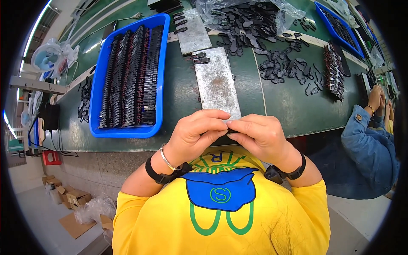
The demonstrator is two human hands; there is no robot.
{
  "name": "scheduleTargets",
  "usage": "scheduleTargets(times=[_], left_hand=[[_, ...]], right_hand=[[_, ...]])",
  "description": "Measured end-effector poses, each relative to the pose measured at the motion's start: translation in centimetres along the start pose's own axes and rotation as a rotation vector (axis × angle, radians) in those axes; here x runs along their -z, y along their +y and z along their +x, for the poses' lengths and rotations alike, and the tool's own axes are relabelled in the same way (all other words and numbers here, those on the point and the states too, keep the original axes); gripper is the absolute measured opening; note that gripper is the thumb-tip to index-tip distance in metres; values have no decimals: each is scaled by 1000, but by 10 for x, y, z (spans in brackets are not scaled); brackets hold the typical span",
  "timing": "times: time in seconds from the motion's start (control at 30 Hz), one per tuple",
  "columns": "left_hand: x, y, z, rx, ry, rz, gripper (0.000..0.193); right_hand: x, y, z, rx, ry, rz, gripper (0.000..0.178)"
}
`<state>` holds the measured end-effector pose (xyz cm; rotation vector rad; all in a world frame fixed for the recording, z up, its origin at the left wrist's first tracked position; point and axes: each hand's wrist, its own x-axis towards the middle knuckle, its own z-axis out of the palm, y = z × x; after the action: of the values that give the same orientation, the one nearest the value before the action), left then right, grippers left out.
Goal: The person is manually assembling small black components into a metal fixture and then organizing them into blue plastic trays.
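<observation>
Left hand [193, 132] and right hand [261, 129] meet fingertip to fingertip over the near edge of the green workbench [178, 89], each with thumb and forefinger pinching a small dark part [231, 131]. Most of that part is hidden by the fingers, so its exact kind cannot be told. A silver bangle [167, 159] and a black wrist strap [154, 171] circle the left wrist; another black strap [299, 170] circles the right.

Taking the fingertips as the dial's centre, with 12 straight away from the wearer, a scuffed metal plate [217, 87] lies just ahead at 12, with black wired pieces [201, 60] at its far end. Beyond it, between 11 and 12, lies a second metal plate [193, 34], also bearing a few black pieces at its left edge. At 10 stands a blue plastic tray [161, 85] packed with upright rows of black wired parts [131, 76].

A heap of flat black plastic pieces [246, 25] sits farther out, just past 12, beside clear plastic film [289, 15]; more pieces [282, 66] are scattered between 1 and 2. At 2 stands a stacked row of red-wired parts [335, 74]. A co-worker's denim sleeve [359, 127] shows at 3.
</observation>
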<state>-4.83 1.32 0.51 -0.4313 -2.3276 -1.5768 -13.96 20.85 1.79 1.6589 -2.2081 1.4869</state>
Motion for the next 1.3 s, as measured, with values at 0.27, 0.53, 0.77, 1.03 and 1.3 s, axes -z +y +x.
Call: scheduleTargets(times=[0.27,0.53,0.77,1.03,1.3], left_hand=[[-3,8,-7,548,98,-730,16],[-6,18,3,710,94,-578,22],[-10,20,8,713,113,-396,18],[-7,18,9,742,113,-512,15],[4,8,14,853,2,-804,15]], right_hand=[[3,-4,0,88,56,-106,26],[1,-2,-4,206,70,-302,26],[-1,-1,-6,244,68,-369,26],[-3,3,-6,247,99,-326,27],[-6,9,-6,246,157,-189,26]])
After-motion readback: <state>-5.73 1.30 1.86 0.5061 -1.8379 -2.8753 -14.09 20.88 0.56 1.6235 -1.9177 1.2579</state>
